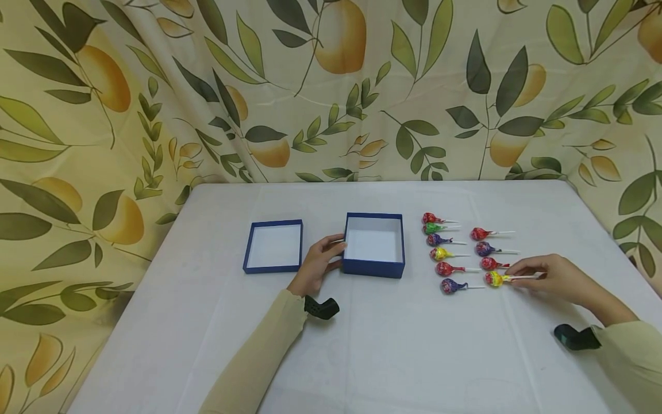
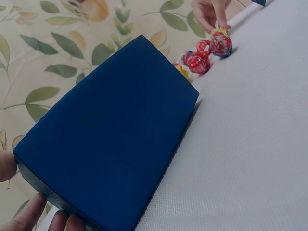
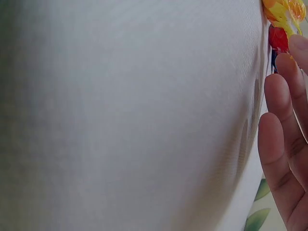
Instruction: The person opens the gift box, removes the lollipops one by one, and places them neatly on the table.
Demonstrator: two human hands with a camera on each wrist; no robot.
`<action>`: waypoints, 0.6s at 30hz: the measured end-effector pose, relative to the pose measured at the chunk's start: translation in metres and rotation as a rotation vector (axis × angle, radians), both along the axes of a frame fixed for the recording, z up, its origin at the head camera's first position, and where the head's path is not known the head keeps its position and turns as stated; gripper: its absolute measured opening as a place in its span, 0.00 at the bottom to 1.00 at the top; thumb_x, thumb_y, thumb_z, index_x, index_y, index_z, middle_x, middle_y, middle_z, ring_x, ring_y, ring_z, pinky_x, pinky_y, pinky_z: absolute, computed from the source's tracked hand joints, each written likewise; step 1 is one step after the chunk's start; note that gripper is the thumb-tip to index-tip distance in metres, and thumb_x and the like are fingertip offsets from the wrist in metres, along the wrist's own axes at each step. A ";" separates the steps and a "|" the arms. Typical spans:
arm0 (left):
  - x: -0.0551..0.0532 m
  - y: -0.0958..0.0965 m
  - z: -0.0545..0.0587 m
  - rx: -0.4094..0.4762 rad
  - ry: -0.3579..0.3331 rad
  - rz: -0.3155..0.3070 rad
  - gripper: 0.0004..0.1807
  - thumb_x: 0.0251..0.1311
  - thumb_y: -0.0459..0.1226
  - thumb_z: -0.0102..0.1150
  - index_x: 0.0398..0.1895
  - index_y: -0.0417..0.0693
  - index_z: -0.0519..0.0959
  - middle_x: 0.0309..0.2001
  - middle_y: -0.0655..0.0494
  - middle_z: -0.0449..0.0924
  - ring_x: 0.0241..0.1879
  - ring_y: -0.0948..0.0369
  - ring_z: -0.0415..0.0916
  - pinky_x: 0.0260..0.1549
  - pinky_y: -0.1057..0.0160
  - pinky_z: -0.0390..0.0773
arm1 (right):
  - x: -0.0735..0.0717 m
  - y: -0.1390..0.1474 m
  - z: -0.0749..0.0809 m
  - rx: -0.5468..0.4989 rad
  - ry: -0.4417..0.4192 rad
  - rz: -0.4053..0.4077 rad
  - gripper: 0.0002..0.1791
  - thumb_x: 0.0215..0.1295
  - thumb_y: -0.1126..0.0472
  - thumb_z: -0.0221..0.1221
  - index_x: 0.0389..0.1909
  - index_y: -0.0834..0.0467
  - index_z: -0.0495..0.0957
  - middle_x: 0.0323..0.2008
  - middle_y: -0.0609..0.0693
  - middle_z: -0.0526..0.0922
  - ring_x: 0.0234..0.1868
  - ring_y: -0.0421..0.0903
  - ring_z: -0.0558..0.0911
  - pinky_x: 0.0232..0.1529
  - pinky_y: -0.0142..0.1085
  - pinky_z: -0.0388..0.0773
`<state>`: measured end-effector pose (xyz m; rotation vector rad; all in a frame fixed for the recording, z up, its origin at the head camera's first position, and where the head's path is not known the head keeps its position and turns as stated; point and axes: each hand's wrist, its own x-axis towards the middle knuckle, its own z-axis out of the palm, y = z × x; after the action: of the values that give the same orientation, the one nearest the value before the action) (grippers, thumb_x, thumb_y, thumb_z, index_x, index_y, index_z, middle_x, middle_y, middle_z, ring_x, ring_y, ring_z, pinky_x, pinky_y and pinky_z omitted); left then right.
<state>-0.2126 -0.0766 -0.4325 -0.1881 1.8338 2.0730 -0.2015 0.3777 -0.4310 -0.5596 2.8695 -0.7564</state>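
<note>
My left hand (image 1: 316, 263) touches the left side of a blue open-topped box (image 1: 373, 268) with a white inside. In the left wrist view, fingertips (image 2: 30, 211) rest along that side of the box (image 2: 106, 125). My right hand (image 1: 555, 279) pinches the white stick of a yellow-and-red lollipop (image 1: 495, 279), which lies nearest me in the right column. Its wrapped head (image 3: 288, 10) shows at the top right of the right wrist view, by the fingertips. Just behind it is a red lollipop (image 1: 488, 263), its stick partly hidden by the hand.
A shallow blue-rimmed lid (image 1: 273, 269) lies left of the box, white inside up. Between box and right hand runs a column of several lollipops (image 1: 449, 268); a purple one (image 1: 484, 249) and a red one (image 1: 480, 234) lie farther back. A patterned curtain (image 1: 320, 115) hangs behind the white table (image 1: 393, 345).
</note>
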 end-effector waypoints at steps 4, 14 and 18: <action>0.000 0.000 0.001 -0.006 -0.003 -0.002 0.23 0.65 0.37 0.54 0.63 0.43 0.68 0.56 0.48 0.72 0.51 0.59 0.71 0.61 0.54 0.71 | -0.001 0.002 0.000 0.006 0.001 0.008 0.11 0.46 0.63 0.70 0.33 0.59 0.84 0.31 0.30 0.81 0.30 0.21 0.72 0.27 0.23 0.76; 0.001 0.000 0.001 -0.012 -0.007 0.000 0.24 0.65 0.38 0.54 0.63 0.44 0.68 0.57 0.47 0.72 0.53 0.58 0.71 0.61 0.55 0.71 | 0.001 0.012 0.001 0.016 -0.020 0.017 0.14 0.46 0.62 0.71 0.37 0.58 0.83 0.32 0.30 0.81 0.32 0.20 0.73 0.28 0.22 0.76; 0.001 -0.001 0.001 -0.012 -0.006 0.001 0.24 0.65 0.38 0.54 0.63 0.44 0.68 0.57 0.47 0.72 0.53 0.57 0.71 0.61 0.54 0.71 | 0.002 0.018 0.006 -0.013 -0.047 0.029 0.16 0.48 0.62 0.70 0.40 0.61 0.82 0.34 0.26 0.79 0.34 0.20 0.74 0.29 0.21 0.77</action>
<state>-0.2116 -0.0774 -0.4318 -0.1985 1.8438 2.0601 -0.2000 0.3958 -0.4254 -0.5761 2.8096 -0.7739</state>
